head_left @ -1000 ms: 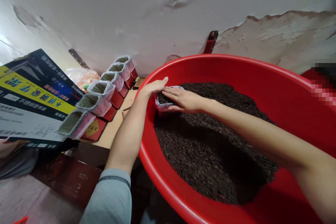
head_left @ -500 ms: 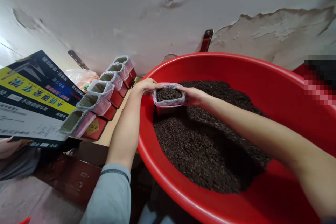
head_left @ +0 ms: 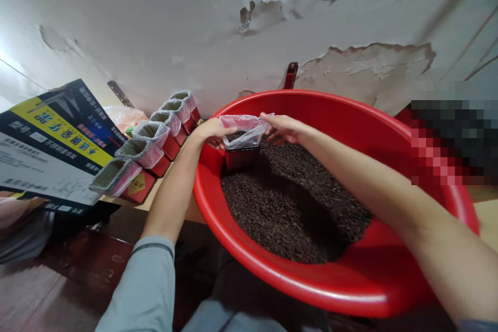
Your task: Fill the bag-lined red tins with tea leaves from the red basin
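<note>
A dark tin [head_left: 241, 160] stands on loose, dark dried tea leaves [head_left: 290, 218] inside a big red basin [head_left: 241, 241]. A clear plastic bag [head_left: 249, 137] lines the tin, its upper edge pulled up above the rim. Some dark leaves show inside the bag. My left hand [head_left: 215, 134] is closed on the bag's left side, thumb over the edge and fingers outside. At the right corner, my right hand [head_left: 287, 128] pinches the bag's edge between thumb and fingertip, with the other fingers loosely curled.
Several red tins [head_left: 142, 184] with folded-over plastic liners stand in a slanting row on a wooden board left of the basin. Beyond them are a printed cardboard box [head_left: 54, 145] and a plastic bag with orange contents [head_left: 122, 116]. A peeling wall [head_left: 175, 21] rises behind.
The bag's edge, earlier folded down around the tin's rim, is now lifted upward. My right hand has moved up to the bag's corner. The camera view has shifted slightly.
</note>
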Tool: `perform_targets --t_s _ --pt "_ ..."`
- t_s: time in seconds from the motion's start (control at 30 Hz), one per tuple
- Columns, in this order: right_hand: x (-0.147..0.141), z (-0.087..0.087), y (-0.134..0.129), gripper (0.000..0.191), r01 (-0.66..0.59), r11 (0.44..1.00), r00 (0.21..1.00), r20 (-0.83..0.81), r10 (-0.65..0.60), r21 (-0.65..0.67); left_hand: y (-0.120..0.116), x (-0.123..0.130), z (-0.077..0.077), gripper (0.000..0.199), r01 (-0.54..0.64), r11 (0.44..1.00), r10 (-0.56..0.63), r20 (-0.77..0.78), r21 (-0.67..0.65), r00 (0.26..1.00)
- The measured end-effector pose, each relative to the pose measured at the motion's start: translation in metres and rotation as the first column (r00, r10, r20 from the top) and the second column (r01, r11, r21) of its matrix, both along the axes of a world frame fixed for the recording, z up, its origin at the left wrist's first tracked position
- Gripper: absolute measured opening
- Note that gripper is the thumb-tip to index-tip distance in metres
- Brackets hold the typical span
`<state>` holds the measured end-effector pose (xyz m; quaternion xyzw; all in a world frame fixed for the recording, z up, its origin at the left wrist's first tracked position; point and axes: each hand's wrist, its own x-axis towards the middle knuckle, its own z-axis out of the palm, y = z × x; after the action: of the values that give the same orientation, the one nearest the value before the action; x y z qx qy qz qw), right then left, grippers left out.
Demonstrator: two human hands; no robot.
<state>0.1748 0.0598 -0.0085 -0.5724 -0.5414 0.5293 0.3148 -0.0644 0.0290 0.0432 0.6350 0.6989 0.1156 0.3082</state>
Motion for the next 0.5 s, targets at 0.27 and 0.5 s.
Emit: perform_targets --t_s 0.27,0.5 --pt "0.002 0.019 -0.003 0.01 0.218 0.87 0.974 -0.146 -0.17 0.442 -0.01 -0.026 0.018 0.02 -0.111 0.977 0.075 0.195 0.181 0.978" --pt "0.002 0.009 -0.006 0.063 0.091 0.976 0.995 -0.061 -0.08 0.199 -0.022 -0.011 0.006 0.076 -0.093 0.985 0.062 0.201 0.148 0.978"
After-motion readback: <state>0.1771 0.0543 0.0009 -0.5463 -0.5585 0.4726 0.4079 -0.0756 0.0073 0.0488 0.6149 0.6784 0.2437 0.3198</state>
